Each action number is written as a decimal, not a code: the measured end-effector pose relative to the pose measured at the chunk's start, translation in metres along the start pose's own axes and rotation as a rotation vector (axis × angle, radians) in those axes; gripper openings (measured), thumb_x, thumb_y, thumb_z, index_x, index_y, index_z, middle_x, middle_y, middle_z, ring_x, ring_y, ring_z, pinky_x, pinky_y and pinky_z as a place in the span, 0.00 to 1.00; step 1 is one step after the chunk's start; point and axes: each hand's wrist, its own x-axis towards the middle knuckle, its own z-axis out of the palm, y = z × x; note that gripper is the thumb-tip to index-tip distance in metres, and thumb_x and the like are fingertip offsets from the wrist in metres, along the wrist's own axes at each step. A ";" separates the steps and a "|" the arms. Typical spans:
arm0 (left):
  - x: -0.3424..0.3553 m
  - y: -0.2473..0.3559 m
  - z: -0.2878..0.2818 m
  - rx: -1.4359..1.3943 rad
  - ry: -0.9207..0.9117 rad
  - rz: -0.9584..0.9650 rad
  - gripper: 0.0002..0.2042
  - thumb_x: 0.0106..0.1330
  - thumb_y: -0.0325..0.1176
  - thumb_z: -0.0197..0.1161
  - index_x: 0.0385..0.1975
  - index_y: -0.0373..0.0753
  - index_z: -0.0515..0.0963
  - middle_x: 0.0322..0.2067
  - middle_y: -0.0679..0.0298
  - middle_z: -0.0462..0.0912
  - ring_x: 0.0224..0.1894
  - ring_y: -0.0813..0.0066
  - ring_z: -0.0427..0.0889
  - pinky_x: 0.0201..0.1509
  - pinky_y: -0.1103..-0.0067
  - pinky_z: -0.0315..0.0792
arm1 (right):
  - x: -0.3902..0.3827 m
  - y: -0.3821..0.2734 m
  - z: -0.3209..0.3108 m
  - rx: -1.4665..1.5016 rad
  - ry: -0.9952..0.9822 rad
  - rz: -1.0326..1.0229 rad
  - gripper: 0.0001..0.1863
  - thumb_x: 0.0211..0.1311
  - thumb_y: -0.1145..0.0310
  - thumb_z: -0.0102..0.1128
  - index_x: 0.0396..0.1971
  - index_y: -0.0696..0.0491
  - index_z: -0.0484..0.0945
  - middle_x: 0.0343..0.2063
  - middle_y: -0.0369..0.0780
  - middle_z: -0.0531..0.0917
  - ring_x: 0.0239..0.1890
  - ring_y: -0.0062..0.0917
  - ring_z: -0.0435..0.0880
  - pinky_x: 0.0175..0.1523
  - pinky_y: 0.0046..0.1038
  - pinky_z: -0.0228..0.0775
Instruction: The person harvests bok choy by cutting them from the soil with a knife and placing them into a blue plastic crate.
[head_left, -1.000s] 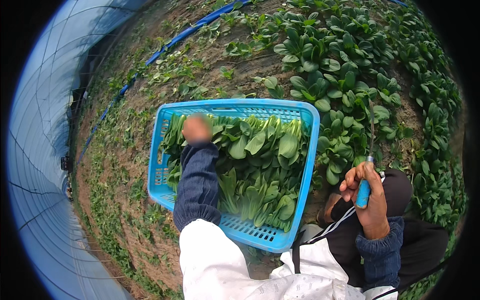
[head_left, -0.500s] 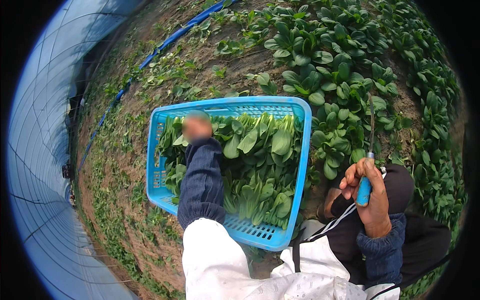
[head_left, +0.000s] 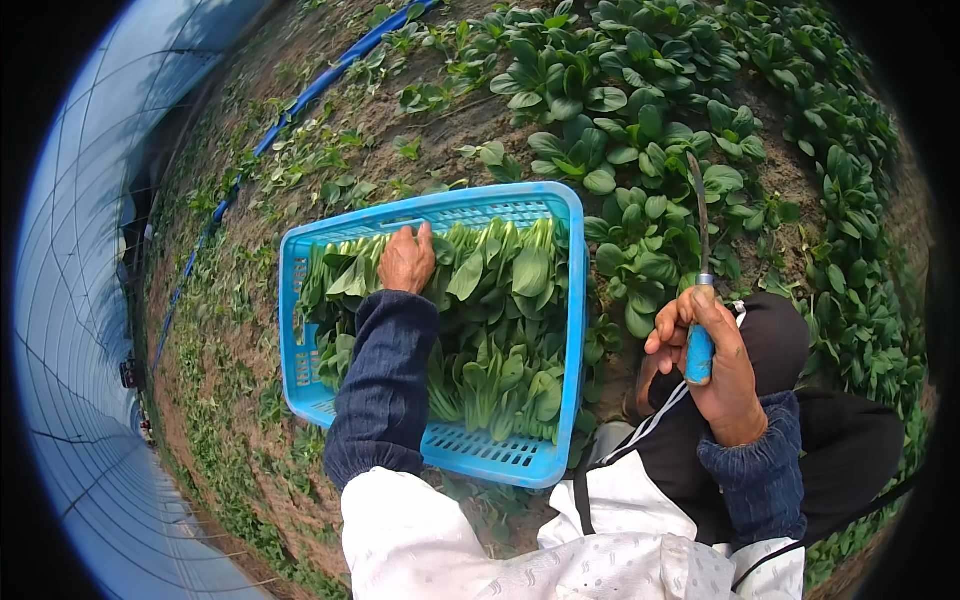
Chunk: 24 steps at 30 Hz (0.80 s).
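A light-blue plastic crate [head_left: 572,300] stands in front of me, holding rows of green bok choy [head_left: 490,380]. Over its far row, close to the far wall, is my left hand [head_left: 407,262]; its fingers bend down around the pale stem ends, and their tips are partly hidden. My right hand [head_left: 730,375] is raised to the right of the crate, above my knee. It grips the blue handle of a sickle [head_left: 704,235], whose narrow, slightly curved blade points away from me, in front of growing plants.
Leafy bok choy plants [head_left: 640,230] grow in soil beyond the crate and to its right. A blue hose [head_left: 330,78] runs across the ground at the far left. Further left rises the curved film wall [head_left: 90,300] of a greenhouse tunnel. My bent knee [head_left: 765,335] is beneath my right hand.
My left hand has shifted slightly to the right along the far row of bok choy. The crate and my right hand with the sickle appear further left as the view moves.
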 end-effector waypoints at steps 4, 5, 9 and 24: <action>-0.055 0.021 0.063 -0.059 -0.042 0.059 0.40 0.67 0.58 0.51 0.64 0.25 0.57 0.65 0.39 0.57 0.68 0.39 0.53 0.67 0.49 0.49 | -0.002 0.002 0.004 0.003 -0.010 -0.016 0.20 0.72 0.51 0.46 0.30 0.53 0.68 0.27 0.39 0.78 0.31 0.27 0.83 0.30 0.23 0.71; -0.067 0.018 0.093 0.033 0.026 0.018 0.40 0.68 0.56 0.51 0.67 0.27 0.53 0.68 0.39 0.51 0.71 0.38 0.45 0.70 0.48 0.41 | -0.003 0.003 0.007 0.004 -0.014 -0.014 0.20 0.72 0.51 0.46 0.30 0.53 0.68 0.27 0.39 0.78 0.31 0.27 0.83 0.30 0.23 0.71; -0.065 -0.001 0.160 0.145 0.239 0.101 0.37 0.72 0.54 0.46 0.69 0.31 0.49 0.70 0.41 0.47 0.73 0.40 0.40 0.73 0.50 0.33 | -0.006 -0.002 0.005 0.001 -0.051 -0.078 0.18 0.73 0.52 0.46 0.30 0.52 0.66 0.27 0.39 0.77 0.31 0.26 0.83 0.28 0.23 0.72; -0.112 0.189 -0.027 -0.547 0.301 0.697 0.14 0.70 0.28 0.52 0.52 0.33 0.72 0.49 0.52 0.77 0.52 0.57 0.76 0.57 0.69 0.68 | 0.000 -0.099 -0.174 -0.318 0.477 -0.281 0.16 0.66 0.52 0.59 0.34 0.48 0.67 0.17 0.29 0.70 0.12 0.09 0.68 0.14 0.14 0.59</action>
